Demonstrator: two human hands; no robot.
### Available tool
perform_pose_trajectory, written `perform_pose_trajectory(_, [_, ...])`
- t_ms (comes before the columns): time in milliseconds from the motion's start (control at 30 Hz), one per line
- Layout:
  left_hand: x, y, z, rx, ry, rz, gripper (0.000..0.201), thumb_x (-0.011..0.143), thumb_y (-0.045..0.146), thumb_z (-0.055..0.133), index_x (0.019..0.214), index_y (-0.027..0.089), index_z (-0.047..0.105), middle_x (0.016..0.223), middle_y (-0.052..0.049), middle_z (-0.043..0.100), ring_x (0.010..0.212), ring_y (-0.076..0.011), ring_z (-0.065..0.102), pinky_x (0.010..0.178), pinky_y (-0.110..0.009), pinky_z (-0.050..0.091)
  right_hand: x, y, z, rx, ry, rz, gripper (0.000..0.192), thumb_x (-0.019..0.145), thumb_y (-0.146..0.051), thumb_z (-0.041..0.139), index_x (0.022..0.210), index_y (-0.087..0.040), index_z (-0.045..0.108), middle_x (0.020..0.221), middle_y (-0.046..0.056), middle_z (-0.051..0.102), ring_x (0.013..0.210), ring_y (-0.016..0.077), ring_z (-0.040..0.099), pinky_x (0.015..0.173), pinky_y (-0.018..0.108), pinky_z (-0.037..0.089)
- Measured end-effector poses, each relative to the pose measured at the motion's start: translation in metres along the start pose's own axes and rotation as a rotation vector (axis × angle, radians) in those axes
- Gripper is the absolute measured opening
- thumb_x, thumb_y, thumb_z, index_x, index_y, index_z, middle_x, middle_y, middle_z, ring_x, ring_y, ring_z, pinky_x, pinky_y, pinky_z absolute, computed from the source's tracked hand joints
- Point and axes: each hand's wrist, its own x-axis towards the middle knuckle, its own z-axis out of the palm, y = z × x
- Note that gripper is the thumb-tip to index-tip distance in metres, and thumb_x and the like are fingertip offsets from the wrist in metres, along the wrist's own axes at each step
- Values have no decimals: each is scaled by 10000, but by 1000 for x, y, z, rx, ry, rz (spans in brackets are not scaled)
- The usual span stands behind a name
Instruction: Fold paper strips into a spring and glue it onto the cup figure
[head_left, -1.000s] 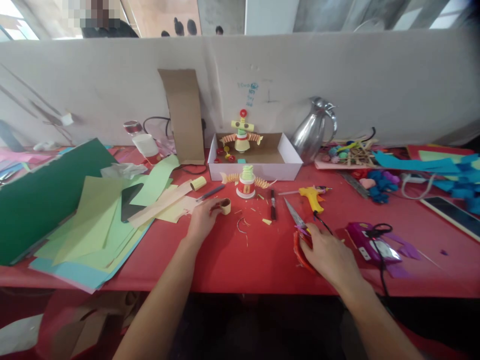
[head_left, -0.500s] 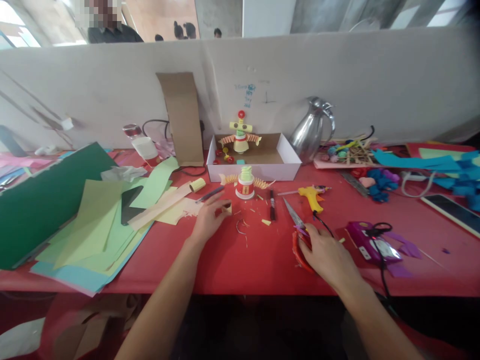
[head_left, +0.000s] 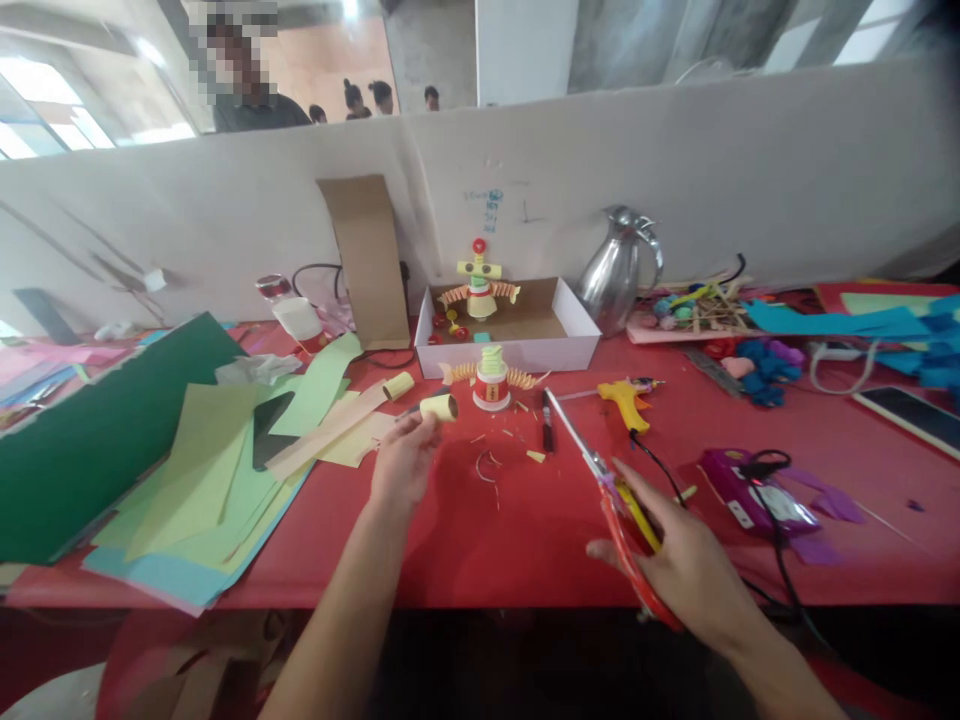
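Note:
Between the thumb and fingers of my left hand (head_left: 405, 460) is a short yellow paper tube (head_left: 439, 407), its open end facing right. My right hand (head_left: 679, 545) is closed around the red and yellow handles of a pair of scissors (head_left: 596, 462), whose blades point up and left over the table. Just beyond my hands stands a paper cup figure (head_left: 492, 385) with a red band and folded paper arms. A second yellow tube (head_left: 397, 386) lies on a peach paper strip (head_left: 330, 430). Near the scissor tips is a black marker (head_left: 547, 425).
A white box (head_left: 510, 357) holds a finished-looking paper figure (head_left: 481, 285). To the right lie a yellow glue gun (head_left: 624, 402) with its cord and a purple device (head_left: 750, 490). Coloured paper sheets (head_left: 195, 470) spread at left. A steel jug (head_left: 619, 265) stands behind.
My left hand has lifted the yellow tube, which now shows clearly. My right hand has picked the scissors up from the table and holds them by the handles.

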Motion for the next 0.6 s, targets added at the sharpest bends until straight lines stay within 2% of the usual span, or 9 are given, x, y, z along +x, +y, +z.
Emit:
perform_pose_trajectory(67, [-15, 11, 12, -333, 21, -226, 52, 817, 164, 678, 778, 161, 645, 751, -9, 616, 663, -81, 578, 707, -228, 531, -5, -16, 0, 87, -30, -114, 777, 764, -451, 694, 1437, -232, 375, 1338, 128, 582, 1197, 308, 596, 948, 421, 532])
perform_pose_trajectory(100, [-22, 15, 17, -439, 36, -293, 56, 830, 137, 661, 783, 160, 641, 742, -9, 620, 649, -74, 576, 686, -214, 536, -6, -24, 2, 103, -28, -159, 793, 740, -438, 713, 1428, -239, 373, 1342, 129, 570, 1194, 311, 593, 944, 428, 534])
perform_pose_trajectory(200, [-43, 26, 31, -607, 54, -384, 93, 860, 97, 616, 798, 161, 639, 763, -17, 642, 652, -74, 592, 670, -205, 553, -3, -44, 8, 88, 32, -238, 761, 712, -402, 734, 1383, -241, 412, 1299, 137, 573, 1162, 323, 596, 919, 455, 540])
perform_pose_trajectory(300, [-57, 30, 38, -643, 47, -434, 102, 871, 99, 607, 807, 163, 652, 761, -20, 648, 655, -79, 601, 669, -208, 559, 3, -54, 15, 64, 84, -287, 643, 746, -382, 722, 1328, -249, 482, 1224, 117, 603, 1118, 300, 610, 901, 445, 545])
perform_pose_trajectory(367, [-63, 31, 41, -646, 52, -453, 114, 876, 100, 602, 799, 163, 658, 754, -19, 647, 654, -80, 603, 667, -207, 556, 7, -55, 17, 64, 111, -318, 632, 745, -383, 741, 1316, -254, 504, 1192, 104, 615, 1086, 282, 623, 888, 422, 552])
perform_pose_trajectory(600, [-76, 25, 46, -611, 25, -424, 93, 845, 119, 649, 787, 190, 664, 760, -6, 636, 693, -87, 617, 713, -223, 558, 10, -55, 17, -5, 193, -459, 506, 878, -348, 639, 1350, -230, 501, 1147, 112, 641, 1061, 249, 631, 876, 379, 560])
